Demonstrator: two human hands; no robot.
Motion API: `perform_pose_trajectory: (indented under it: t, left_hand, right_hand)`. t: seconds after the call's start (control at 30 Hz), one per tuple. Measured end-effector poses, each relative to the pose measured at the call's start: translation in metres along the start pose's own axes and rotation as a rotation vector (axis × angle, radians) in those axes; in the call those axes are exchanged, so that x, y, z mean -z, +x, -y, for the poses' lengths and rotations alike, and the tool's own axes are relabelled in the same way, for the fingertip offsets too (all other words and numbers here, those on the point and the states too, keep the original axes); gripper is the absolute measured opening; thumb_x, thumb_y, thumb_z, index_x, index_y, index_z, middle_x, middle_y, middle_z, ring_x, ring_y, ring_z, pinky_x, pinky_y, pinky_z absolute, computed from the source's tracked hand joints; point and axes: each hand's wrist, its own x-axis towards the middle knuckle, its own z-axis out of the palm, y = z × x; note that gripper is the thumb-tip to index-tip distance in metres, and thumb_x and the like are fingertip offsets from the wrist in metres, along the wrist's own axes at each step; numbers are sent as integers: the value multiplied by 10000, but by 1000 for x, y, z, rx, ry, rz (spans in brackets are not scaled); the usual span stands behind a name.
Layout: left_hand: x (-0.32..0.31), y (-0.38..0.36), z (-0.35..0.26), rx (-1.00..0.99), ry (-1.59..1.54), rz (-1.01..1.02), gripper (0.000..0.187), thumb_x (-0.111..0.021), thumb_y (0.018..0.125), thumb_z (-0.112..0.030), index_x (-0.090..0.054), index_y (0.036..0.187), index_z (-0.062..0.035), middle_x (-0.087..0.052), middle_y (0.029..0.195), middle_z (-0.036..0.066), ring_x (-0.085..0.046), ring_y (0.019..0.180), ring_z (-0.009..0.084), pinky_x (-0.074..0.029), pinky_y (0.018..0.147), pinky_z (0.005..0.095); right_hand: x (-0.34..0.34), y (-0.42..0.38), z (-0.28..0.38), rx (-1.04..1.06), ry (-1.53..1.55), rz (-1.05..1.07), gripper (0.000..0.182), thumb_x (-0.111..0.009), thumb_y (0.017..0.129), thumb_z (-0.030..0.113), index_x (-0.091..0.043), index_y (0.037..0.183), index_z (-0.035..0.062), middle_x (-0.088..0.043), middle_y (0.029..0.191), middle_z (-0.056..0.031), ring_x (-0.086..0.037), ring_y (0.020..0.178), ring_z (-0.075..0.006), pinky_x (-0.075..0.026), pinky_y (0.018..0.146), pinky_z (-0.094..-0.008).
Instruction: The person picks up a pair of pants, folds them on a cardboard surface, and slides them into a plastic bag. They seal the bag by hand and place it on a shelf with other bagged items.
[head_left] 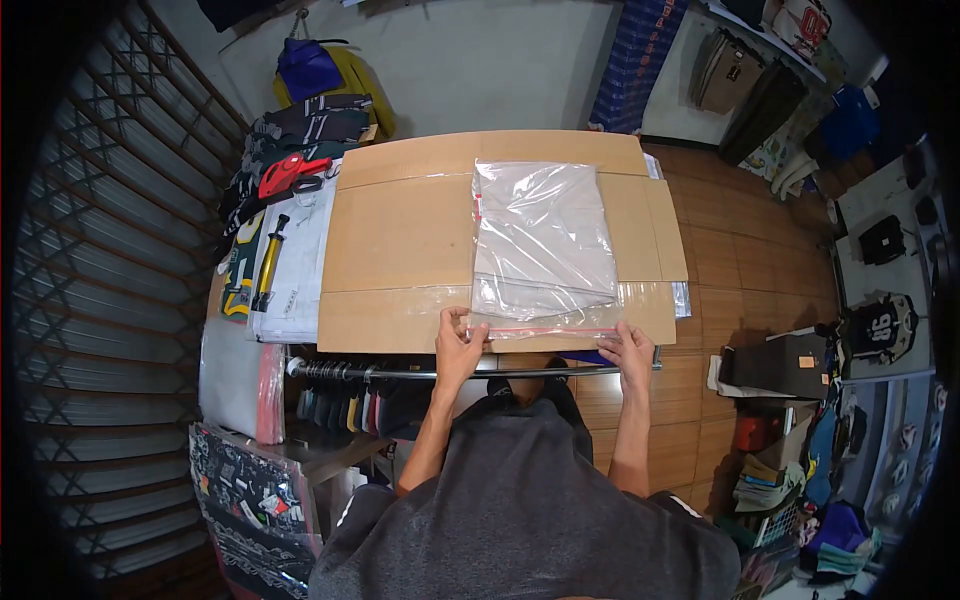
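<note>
A folded light grey garment lies inside a clear plastic bag on a flattened cardboard sheet. The bag's near edge carries a red strip and faces me. At the left end of that edge, my left hand pinches the plastic between thumb and fingers. My right hand grips the right end of the same edge. Between both hands the edge runs nearly straight.
Left of the cardboard lie a red tape dispenser, a yellow-and-black hand pump and white plastic packs. A metal rail with hangers runs below the near edge. A stack of clear bags stands at left.
</note>
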Motion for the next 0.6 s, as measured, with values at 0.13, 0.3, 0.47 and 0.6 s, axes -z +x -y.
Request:
perform_pose_trajectory:
  t: [0.13, 0.3, 0.47, 0.6]
  left_hand:
    - [-4, -3, -1, -15, 26, -6, 379, -706, 963, -12, -452, 1243, 9, -730, 889, 148, -745, 760, 170, -587, 635, 281]
    - [-4, -2, 8, -15, -34, -21, 377, -703, 963, -5, -448, 1241, 3, -724, 884, 146, -750, 763, 180, -591, 636, 286]
    - [-7, -4, -2, -10, -28, 7, 421, -707, 960, -11, -439, 1284, 3, -728, 897, 162, -766, 769, 204, -595, 639, 290]
    - [-9, -4, -1, -41, 6, 23, 432, -711, 955, -16, -444, 1293, 7, -734, 922, 175, -771, 768, 213, -601, 641, 293]
  right_hand:
    - [7, 13, -18, 96, -62, 18, 310, -673, 1052, 322, -655, 1033, 13, -723, 888, -92, -740, 754, -171, -613, 646, -283]
    - [7, 13, -19, 83, -56, 41, 313, -676, 1051, 319, -658, 1026, 7, -718, 893, -97, -740, 754, -175, -613, 646, -284]
    - [0, 3, -4, 23, -52, 62, 302, -689, 1043, 306, -659, 1029, 6, -717, 908, -103, -748, 771, -185, -618, 648, -292]
    - [2, 8, -14, 64, -64, 76, 293, -701, 1035, 297, -661, 1034, 6, -720, 905, -101, -752, 777, -190, -620, 654, -295]
